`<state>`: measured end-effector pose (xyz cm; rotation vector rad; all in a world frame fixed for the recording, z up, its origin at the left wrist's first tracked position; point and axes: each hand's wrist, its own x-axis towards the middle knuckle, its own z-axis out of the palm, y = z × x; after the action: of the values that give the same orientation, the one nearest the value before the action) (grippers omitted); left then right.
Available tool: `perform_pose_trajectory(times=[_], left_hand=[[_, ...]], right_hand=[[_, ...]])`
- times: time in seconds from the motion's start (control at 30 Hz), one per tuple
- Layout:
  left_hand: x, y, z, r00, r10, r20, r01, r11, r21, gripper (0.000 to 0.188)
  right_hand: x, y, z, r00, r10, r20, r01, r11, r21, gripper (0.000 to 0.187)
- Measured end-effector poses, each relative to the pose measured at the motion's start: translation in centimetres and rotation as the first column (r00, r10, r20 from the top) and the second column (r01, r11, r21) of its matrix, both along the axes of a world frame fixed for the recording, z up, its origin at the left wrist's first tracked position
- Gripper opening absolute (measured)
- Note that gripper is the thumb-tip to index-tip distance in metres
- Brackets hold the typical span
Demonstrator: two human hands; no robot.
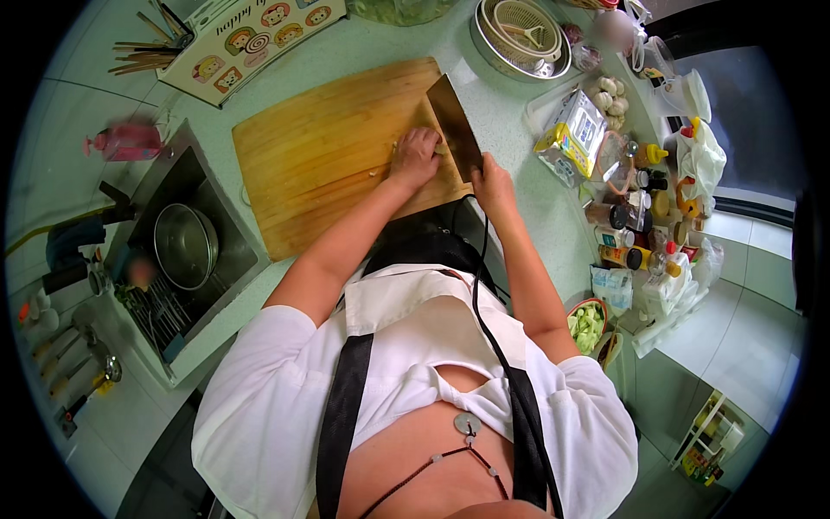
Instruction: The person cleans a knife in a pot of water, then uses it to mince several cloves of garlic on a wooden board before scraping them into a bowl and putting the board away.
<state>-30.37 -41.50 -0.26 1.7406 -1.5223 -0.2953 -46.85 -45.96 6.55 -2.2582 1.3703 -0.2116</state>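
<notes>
My right hand [494, 184] is wrapped round the handle of a broad cleaver [454, 123]. The blade stands on edge at the right side of a wooden cutting board [307, 143]. Just left of the blade, my left hand [417, 158] presses down on the board with its fingers curled. Under those fingers shows a bit of a small pale piece of food [442, 149], mostly hidden, so its kind cannot be told. A few tiny pale scraps lie on the wood near my left wrist.
Left of the board is a sink with a metal pot [186, 246]. A cartoon-printed holder [251, 43] with chopsticks stands behind. To the right are nested strainers [521, 39], garlic bulbs [610, 93], a yellow-and-white packet [571, 134], seasoning bottles and a bowl of cut green vegetable [587, 327].
</notes>
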Motion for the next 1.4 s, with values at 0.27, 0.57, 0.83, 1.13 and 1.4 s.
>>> perform_pose_trajectory(times=[0.27, 0.57, 0.83, 1.13, 1.4], left_hand=[[0.0, 0.2, -0.1, 1.000, 0.018, 0.025, -0.017, 1.000, -0.018, 0.025], [0.1, 0.1, -0.5, 1.000, 0.003, 0.016, -0.002, 0.999, -0.042, 0.021], [0.3, 0.3, -0.2, 1.000, 0.007, 0.030, -0.004, 0.994, -0.108, 0.018], [0.1, 0.5, -0.8, 1.000, 0.000, 0.024, 0.002, 0.997, -0.078, 0.019], [0.0, 0.6, -0.6, 0.999, -0.014, 0.053, 0.016, 0.999, -0.040, 0.019]], right_hand=[[0.5, 0.3, 2.1, 0.986, 0.091, -0.140, -0.095, 0.995, -0.021, 0.015], [1.4, -0.7, -1.2, 0.992, 0.096, -0.083, -0.096, 0.995, -0.001, 0.014], [0.6, -0.1, 0.4, 0.998, 0.060, 0.037, -0.058, 0.998, -0.035, 0.015], [0.9, 0.1, 1.0, 0.984, 0.146, -0.106, -0.147, 0.989, -0.001, 0.016], [1.6, -0.1, -1.8, 0.997, 0.079, 0.007, -0.078, 0.995, -0.054, 0.019]])
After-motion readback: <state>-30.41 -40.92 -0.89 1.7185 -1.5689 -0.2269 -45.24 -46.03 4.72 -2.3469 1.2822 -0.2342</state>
